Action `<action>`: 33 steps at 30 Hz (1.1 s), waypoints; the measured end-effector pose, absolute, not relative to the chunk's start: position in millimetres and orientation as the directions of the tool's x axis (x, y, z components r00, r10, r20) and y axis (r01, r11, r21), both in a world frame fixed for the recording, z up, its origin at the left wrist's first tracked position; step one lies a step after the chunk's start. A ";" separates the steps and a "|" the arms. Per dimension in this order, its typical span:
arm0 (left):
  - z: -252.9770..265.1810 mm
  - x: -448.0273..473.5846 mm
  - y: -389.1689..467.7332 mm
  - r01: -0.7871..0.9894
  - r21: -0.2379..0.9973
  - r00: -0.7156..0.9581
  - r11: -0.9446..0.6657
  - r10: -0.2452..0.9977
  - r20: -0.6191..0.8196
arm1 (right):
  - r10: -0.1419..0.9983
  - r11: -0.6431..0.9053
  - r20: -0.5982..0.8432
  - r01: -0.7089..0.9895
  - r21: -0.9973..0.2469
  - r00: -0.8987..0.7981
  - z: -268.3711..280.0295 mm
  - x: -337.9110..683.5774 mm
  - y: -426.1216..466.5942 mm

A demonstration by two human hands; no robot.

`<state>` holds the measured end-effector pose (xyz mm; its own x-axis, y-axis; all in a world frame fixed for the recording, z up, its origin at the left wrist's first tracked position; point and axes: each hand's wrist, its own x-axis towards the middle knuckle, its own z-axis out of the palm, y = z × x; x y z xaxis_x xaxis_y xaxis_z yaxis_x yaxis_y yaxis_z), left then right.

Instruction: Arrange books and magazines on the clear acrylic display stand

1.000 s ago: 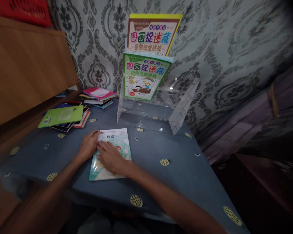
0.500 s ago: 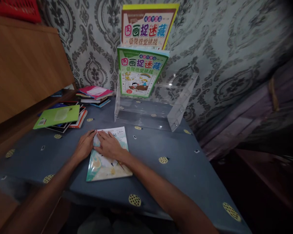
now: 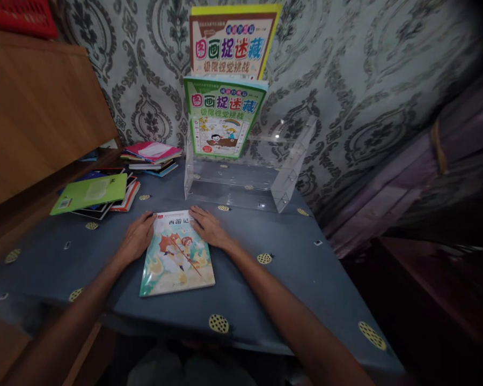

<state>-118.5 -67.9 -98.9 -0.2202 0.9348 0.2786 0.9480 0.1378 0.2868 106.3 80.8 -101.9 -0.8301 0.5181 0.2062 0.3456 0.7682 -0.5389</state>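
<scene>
Behind the rack (image 3: 237, 194) rises a patterned wall (image 3: 346, 64), and under it spreads a blue counter (image 3: 326, 279) with yellow prints. To the rack's left are a wooden cabinet (image 3: 36, 107) with a red basket (image 3: 20, 16) on top, a pink-topped pile (image 3: 153, 153) and, farther out, a lime-topped pile (image 3: 92, 195). A curtain (image 3: 386, 198) hangs to the rack's right. The rack, clear, bears a green book (image 3: 221, 115), with a brown book (image 3: 231, 48) behind and higher.

The pale book (image 3: 179, 252) lies flat in front of the rack, toward its left end. The left hand (image 3: 140, 233) is at the left edge, near the end facing the rack, much as a second ago. The right hand (image 3: 209, 226), which lay across the cover then, is now at the opposite edge, its fingers over the corner toward the rack; the cover picture shows. I cannot tell whether either hand's fingers are clamped on the edge or only rest there.
</scene>
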 end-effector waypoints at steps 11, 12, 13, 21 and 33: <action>-82.9 -53.8 -55.5 0.988 0.072 0.134 -0.139 0.988 0.079 | 0.535 0.609 0.224 0.188 -0.771 -0.815 -98.4 111.0 100.2; -82.2 -44.0 -56.8 0.979 0.067 0.185 -0.190 0.980 0.073 | 0.536 0.606 0.222 0.187 -0.773 -0.815 -98.2 111.2 99.7; -81.8 -34.1 -59.0 0.969 0.063 0.235 -0.239 0.970 0.068 | 0.537 0.603 0.219 0.189 -0.775 -0.815 -97.9 111.4 99.2; -80.4 28.7 -100.2 0.845 0.035 0.534 -0.534 0.846 0.020 | 0.536 0.613 0.188 0.226 -0.757 -0.823 -95.7 110.8 96.4; -69.1 18.6 -127.7 0.693 0.690 0.038 -0.207 0.967 0.251 | 0.552 0.781 0.134 0.454 -0.429 -0.823 -83.3 124.8 34.5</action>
